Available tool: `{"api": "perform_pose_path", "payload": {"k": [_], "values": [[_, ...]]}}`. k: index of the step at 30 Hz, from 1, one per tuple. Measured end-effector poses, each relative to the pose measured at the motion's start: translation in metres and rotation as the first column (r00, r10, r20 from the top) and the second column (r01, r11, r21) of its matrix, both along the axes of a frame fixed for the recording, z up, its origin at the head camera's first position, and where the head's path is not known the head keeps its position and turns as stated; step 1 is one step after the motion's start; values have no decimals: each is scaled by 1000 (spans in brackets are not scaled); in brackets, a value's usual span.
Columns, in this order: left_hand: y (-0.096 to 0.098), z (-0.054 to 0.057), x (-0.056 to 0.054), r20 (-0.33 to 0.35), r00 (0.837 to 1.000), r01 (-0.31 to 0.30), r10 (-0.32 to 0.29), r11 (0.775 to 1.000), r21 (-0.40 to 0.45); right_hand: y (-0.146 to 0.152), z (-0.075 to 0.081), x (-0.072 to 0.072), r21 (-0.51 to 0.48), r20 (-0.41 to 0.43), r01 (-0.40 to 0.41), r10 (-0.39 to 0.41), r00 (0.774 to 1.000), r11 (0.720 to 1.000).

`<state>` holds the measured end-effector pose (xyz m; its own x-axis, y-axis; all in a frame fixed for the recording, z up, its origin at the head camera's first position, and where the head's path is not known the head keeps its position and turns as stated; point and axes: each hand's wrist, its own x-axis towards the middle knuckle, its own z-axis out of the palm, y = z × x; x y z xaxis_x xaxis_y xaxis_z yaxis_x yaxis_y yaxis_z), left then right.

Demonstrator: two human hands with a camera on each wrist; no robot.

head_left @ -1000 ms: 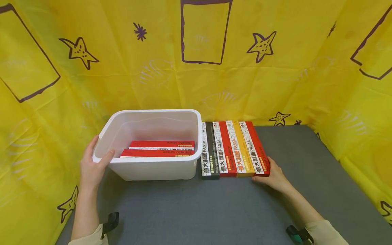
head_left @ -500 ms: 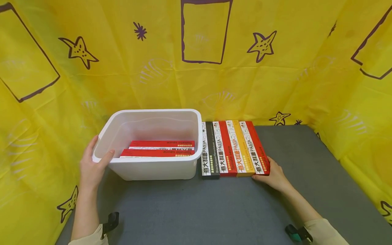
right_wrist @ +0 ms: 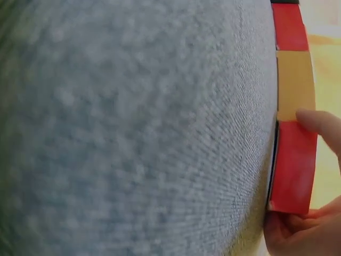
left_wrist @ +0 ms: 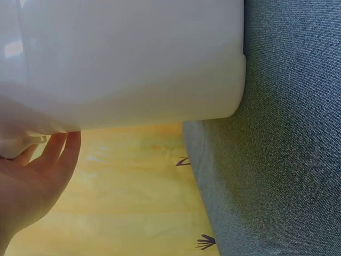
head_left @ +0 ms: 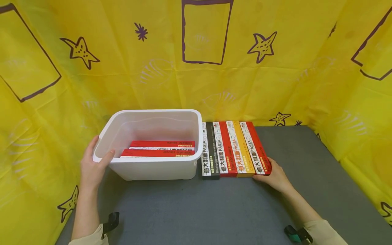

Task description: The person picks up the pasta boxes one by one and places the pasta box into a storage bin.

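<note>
My left hand [head_left: 93,170] grips the near left corner of a white plastic bin [head_left: 153,170], thumb over the rim and fingers outside, as the left wrist view also shows. Two red tomato sauce pasta boxes [head_left: 156,153] stand inside it. Right of the bin, several pasta boxes lie side by side: a black one [head_left: 210,149], a red one [head_left: 226,149], a yellow one [head_left: 242,149] and another red one [head_left: 255,149]. My right hand [head_left: 277,178] holds the near end of this outermost red box, thumb at its left front corner, fingers curled against its right side.
A grey cloth [head_left: 190,211] covers the table. Yellow curtains [head_left: 153,85] with purple drawings hang behind and along both sides. The bin's right wall stands against the black box. Each wrist wears a dark strap [head_left: 111,222].
</note>
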<state>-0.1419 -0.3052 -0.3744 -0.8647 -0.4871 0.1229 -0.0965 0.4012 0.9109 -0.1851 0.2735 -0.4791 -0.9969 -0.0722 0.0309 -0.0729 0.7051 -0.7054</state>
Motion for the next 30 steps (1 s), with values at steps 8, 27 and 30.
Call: {"api": "perform_pose_path", "payload": {"k": [8, 27, 30], "values": [[3, 1, 1, -21, 1000, -3, 3, 1000, -2, 5, 6, 5, -30, 47, 38, -36, 998, 999], [0, -1, 0, -15, 1000, -3, 3, 1000, 12, 7, 30, 11, -95, 132, 182, -168, 977, 979], [0, -2, 0, -19, 1000, -5, 5, 1000, 7, 5, 34, 12, -128, 112, 232, -219, 969, 964]]}}
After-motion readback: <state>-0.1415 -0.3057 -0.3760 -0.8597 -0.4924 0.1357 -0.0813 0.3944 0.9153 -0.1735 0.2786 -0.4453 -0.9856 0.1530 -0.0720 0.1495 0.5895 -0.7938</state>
